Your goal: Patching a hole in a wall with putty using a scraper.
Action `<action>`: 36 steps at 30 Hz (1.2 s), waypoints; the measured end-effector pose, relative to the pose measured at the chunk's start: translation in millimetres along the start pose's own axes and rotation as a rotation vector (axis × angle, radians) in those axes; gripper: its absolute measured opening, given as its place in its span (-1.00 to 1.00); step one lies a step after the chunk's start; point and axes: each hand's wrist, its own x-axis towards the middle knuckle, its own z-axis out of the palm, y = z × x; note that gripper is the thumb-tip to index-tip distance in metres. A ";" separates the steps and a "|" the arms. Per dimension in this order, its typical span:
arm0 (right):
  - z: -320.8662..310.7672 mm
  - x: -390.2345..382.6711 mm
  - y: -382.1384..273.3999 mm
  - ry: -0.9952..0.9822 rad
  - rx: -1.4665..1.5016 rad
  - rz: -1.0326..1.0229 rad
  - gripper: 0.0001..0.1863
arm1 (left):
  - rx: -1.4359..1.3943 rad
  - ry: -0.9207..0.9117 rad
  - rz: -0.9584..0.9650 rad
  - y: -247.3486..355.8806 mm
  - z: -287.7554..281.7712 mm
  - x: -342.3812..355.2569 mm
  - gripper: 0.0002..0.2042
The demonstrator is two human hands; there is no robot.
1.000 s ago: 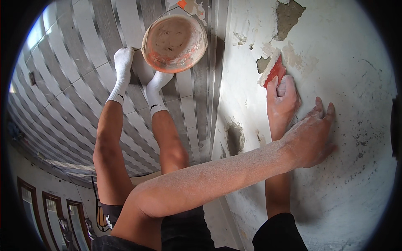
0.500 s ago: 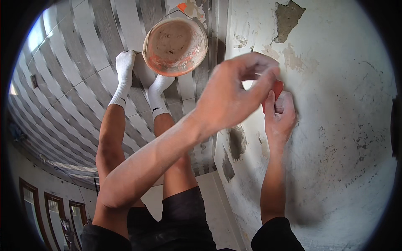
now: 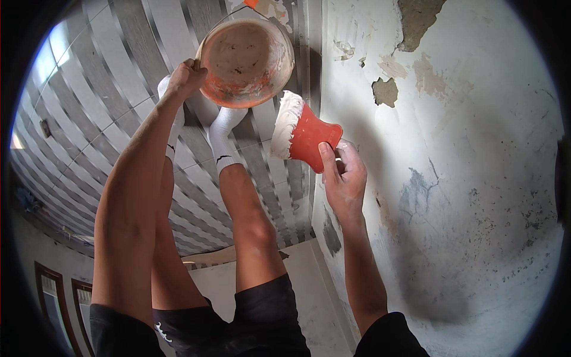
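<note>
My right hand pinches a red putty spreader between thumb and fingers, a short way out from the wall. White putty coats the spreader's wide edge, which points left toward the bucket. With closed fingers, my left hand grips the near-left rim of a round bucket whose inside is smeared with pale and orange residue. The spreader is just below and to the right of the bucket, apart from it.
On the right rises a whitish wall with chipped patches, cracks and dark specks. The striped tile floor spreads out to the left. My white-socked foot is right by the bucket. Wood-framed openings show at lower left.
My left hand has gone from beside my right hand at the wall to the bucket's rim. My right hand has drawn left with the spreader, whose putty-covered edge now shows.
</note>
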 end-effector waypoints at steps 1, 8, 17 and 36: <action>2.1 0.3 -4.5 -0.050 0.152 0.142 -0.74 | 0.017 0.016 -0.006 -4.2 -6.9 -2.7 -0.72; 1.5 -3.3 -1.4 -0.122 0.407 0.254 -0.69 | 0.042 0.081 0.256 15.9 -2.1 -30.5 -0.76; -7.3 -19.4 -23.7 0.013 0.014 -0.093 -0.74 | -0.182 0.055 0.234 47.8 -56.0 -120.0 -0.73; 54.5 -37.0 -81.3 -0.058 0.102 -0.722 -0.76 | -0.397 -0.005 0.256 93.4 -141.9 -277.0 -0.76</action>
